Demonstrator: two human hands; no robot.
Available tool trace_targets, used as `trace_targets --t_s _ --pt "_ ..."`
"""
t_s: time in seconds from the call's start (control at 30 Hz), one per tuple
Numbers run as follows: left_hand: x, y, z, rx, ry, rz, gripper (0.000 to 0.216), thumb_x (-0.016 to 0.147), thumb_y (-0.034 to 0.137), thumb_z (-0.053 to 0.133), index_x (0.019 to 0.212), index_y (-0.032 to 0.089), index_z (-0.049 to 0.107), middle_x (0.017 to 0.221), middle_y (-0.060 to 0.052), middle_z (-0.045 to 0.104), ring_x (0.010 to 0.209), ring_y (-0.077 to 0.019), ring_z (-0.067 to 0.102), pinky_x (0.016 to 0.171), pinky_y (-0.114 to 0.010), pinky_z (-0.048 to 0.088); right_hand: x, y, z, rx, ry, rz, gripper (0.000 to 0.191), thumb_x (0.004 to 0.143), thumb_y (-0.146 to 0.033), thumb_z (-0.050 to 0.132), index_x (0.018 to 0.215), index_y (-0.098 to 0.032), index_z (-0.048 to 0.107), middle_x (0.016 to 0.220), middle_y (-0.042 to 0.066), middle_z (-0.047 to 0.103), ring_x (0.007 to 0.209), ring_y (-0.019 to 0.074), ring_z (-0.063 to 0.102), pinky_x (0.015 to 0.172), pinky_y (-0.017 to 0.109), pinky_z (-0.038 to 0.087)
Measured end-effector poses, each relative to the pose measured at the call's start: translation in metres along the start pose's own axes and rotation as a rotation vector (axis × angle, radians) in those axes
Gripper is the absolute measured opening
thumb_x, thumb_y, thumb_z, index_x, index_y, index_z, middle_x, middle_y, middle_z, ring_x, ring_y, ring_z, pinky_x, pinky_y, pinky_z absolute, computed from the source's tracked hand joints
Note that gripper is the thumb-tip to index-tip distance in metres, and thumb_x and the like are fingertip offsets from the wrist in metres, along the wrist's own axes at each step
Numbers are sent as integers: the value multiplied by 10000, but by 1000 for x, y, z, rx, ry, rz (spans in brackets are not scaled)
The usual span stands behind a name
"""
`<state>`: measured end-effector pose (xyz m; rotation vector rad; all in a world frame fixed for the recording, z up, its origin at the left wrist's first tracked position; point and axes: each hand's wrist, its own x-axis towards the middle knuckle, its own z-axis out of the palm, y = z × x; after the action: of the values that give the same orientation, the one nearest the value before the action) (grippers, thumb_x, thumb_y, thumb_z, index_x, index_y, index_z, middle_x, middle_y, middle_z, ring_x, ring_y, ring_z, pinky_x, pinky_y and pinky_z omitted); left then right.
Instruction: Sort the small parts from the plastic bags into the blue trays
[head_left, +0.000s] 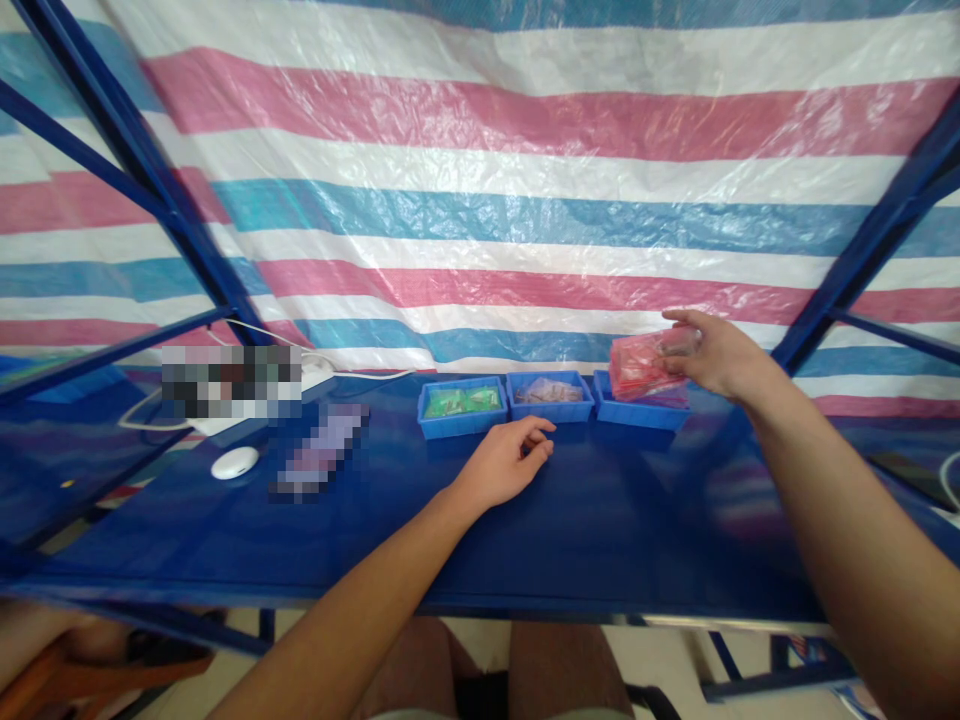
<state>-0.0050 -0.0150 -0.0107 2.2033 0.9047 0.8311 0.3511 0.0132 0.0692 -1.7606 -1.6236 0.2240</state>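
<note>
My right hand (712, 355) grips a bundle of red plastic packets (645, 362) between thumb and fingers, just above the right blue bin (637, 414). The packets partly cover that bin, so its contents are mostly hidden. In front of the middle blue bin (551, 408), my left hand (506, 462) rests on the table with loosely bent fingers, thumb apart and nothing in them. Clear packets (550, 391) lie in the middle bin. The left blue bin (463, 424) contains green packets (463, 401).
The blue table (600, 540) stands against a striped plastic sheet (525, 240), between blue metal posts. On the left are a white oval object (235, 463), a blurred-out flat item (322, 450) and white cables (360, 375). A dark flat object (911, 480) lies at the right.
</note>
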Motion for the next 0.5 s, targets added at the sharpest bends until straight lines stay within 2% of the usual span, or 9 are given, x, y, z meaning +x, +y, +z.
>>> trace_targets --t_s 0.07,0.17,0.3,0.4,0.5 --pt "0 0 0 7 -5 0 303 988 336 604 1244 214 712 978 -44 782 816 -168 715 719 -256 543 -2 -12 -11 89 -20 -3 792 831 -169 757 1567 -192 466 1145 160 777 952 305 756 819 410 605" --pt "1 -1 0 9 -9 0 304 995 323 590 1253 209 701 982 -44 785 812 -165 715 724 -256 545 -10 -37 -26 123 -9 -36 782 845 -142 751 1573 -189 468 1119 166 769 885 282 743 767 397 585" --pt "2 -4 1 -19 23 -18 304 991 359 619 1240 208 706 1027 -59 786 853 -174 732 738 -262 557 -26 -73 -38 134 -14 -75 781 802 -156 788 1533 -241 526 1060 99 769 867 285 741 771 407 607" --pt "5 -8 2 -136 71 -69 335 1009 409 601 1245 191 697 1083 -89 783 885 -183 751 748 -273 583 -41 -92 -35 169 -72 -170 737 797 -207 792 1495 -282 568 976 48 750 775 255 719 720 385 608" --pt "7 -14 2 -307 149 -141 423 1051 505 508 1214 159 690 1099 -117 779 864 -185 759 719 -282 605 -58 -99 -14 286 -163 -225 726 793 -315 804 1481 -293 572 935 24 736 724 234 692 655 352 594"
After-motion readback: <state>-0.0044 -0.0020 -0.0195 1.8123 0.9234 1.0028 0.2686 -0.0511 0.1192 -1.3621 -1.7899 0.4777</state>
